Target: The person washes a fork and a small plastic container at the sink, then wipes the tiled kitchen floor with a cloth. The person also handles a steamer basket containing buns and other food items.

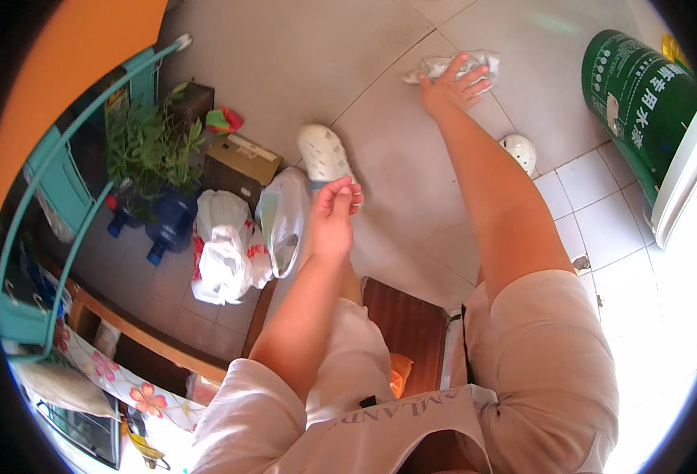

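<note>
My right hand (454, 89) reaches far forward and lies palm down, fingers spread, on a crumpled white cloth (485, 62) on the tiled floor (396, 130). The cloth shows beyond the fingertips and on both sides of the hand; the part under the palm is hidden. My left hand (338, 204) is raised above my leg, fingers loosely curled in with the thumb against them and nothing visible inside. Just past it is a white perforated clog (323, 151) on one foot. The other clog (520, 153) shows partly behind my right forearm.
White plastic bags (224, 249), a cardboard box (245, 157), blue water jugs (173, 219) and a leafy plant (150, 148) crowd the left. A teal metal frame (85, 127) curves past them. At right stands a green bucket (633, 101) bearing writing. A brown wooden board (408, 332) lies beneath me.
</note>
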`<action>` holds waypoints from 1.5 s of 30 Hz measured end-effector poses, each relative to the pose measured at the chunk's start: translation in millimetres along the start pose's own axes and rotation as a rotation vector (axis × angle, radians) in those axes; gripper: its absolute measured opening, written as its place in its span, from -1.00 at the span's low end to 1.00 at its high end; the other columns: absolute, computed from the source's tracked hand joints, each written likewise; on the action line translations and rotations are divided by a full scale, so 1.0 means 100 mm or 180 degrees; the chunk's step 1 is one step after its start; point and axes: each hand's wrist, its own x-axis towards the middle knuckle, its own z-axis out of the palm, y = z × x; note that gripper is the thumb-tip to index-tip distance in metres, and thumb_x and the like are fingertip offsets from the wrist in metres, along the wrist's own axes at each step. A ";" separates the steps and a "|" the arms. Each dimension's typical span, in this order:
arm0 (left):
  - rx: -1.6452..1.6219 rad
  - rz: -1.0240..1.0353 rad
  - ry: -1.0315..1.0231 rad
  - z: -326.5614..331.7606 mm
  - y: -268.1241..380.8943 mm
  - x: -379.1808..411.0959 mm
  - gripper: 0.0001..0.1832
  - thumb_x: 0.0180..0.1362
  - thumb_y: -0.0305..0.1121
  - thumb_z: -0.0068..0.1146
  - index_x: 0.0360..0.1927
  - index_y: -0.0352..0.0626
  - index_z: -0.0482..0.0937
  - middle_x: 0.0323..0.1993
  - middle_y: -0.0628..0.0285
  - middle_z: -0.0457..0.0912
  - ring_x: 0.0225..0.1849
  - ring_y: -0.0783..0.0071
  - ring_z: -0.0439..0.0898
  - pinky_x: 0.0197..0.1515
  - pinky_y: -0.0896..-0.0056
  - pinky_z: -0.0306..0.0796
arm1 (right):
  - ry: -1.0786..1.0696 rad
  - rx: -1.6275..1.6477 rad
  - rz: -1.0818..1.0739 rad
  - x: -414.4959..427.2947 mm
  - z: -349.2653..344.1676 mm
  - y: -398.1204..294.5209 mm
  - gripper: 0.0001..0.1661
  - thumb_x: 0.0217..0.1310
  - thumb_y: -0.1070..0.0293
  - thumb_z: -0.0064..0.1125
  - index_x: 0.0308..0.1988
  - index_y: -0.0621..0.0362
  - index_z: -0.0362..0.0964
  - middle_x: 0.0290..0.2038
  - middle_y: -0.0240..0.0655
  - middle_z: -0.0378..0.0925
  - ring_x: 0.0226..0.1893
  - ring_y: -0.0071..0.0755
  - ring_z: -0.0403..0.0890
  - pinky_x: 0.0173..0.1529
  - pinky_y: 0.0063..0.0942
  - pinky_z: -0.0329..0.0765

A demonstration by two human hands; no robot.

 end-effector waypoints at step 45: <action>-0.1625 0.0306 0.1336 -0.58 -1.69 0.96 -0.88 0.23 -0.49 -0.10 -0.18 -0.21 0.44 -0.37 0.28 0.53 -0.39 0.55 0.49 -0.28 0.56 0.40 | 0.1336 -0.1544 -0.3194 -0.53 1.05 -0.23 -0.14 0.04 -0.02 0.10 0.32 -0.47 -0.07 0.40 -0.46 -0.13 0.40 -0.02 -0.22 0.32 0.26 -0.20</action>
